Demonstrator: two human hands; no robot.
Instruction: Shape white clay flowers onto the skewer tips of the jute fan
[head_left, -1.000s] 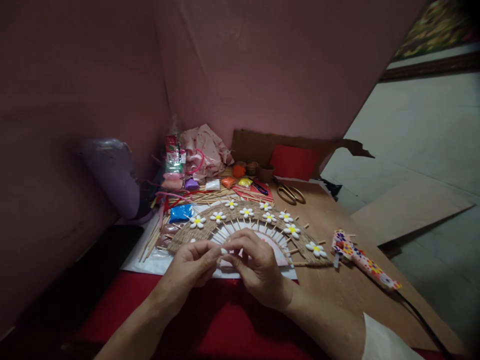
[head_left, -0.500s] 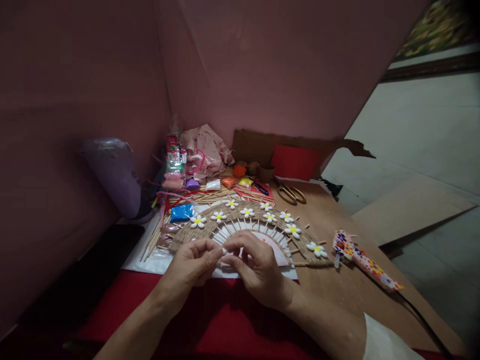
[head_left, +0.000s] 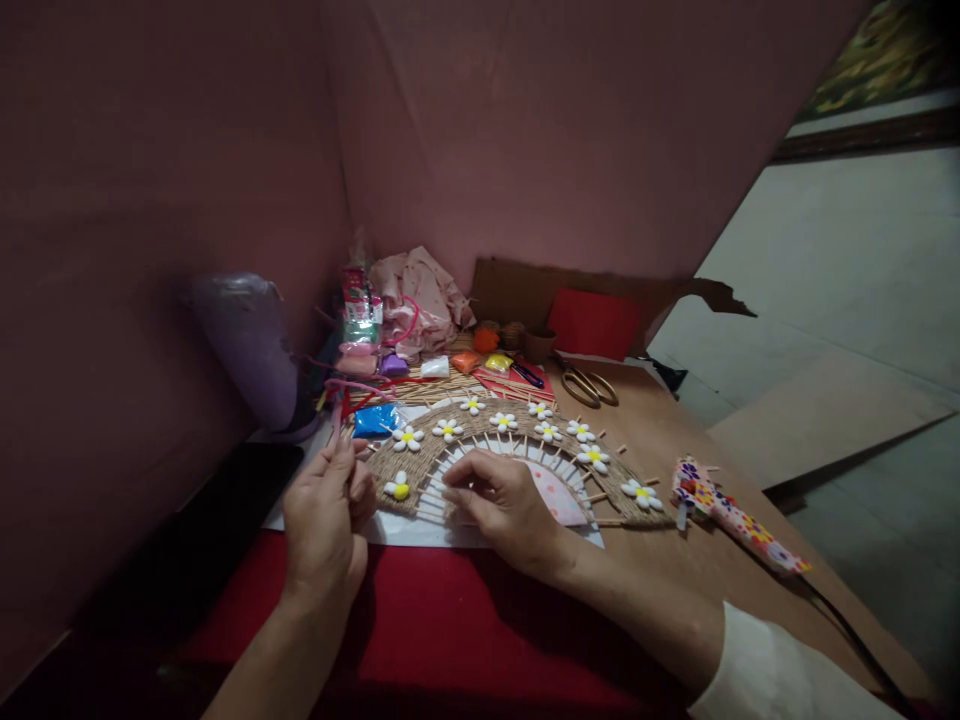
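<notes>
A fan-shaped craft piece [head_left: 457, 460] of thin sticks wrapped in brown twine lies in front of me, dotted with white flowers with yellow centres. At its left end, one flower [head_left: 397, 487] shows a yellow centre with only a few white petals. My left hand [head_left: 326, 515] is closed in a pinch just left of that end; what its fingertips hold is hidden. Over the fan's inner white-and-pink part [head_left: 556, 494], my right hand [head_left: 510, 508] is curled, thumb and forefinger pinched together. Anything between them is too small to make out.
Clay packets, blue [head_left: 375, 420], white [head_left: 435, 367] and yellow [head_left: 498, 363], lie behind the fan. Gold-handled scissors [head_left: 589, 385] rest at the back. A flower-patterned glue gun [head_left: 739, 515] with a black cord lies right. A purple container [head_left: 251, 350] stands left.
My hands, which met over the fan around a small white bit, have come apart. The left hand has moved left, uncovering the partial flower; the right hand stays over the fan.
</notes>
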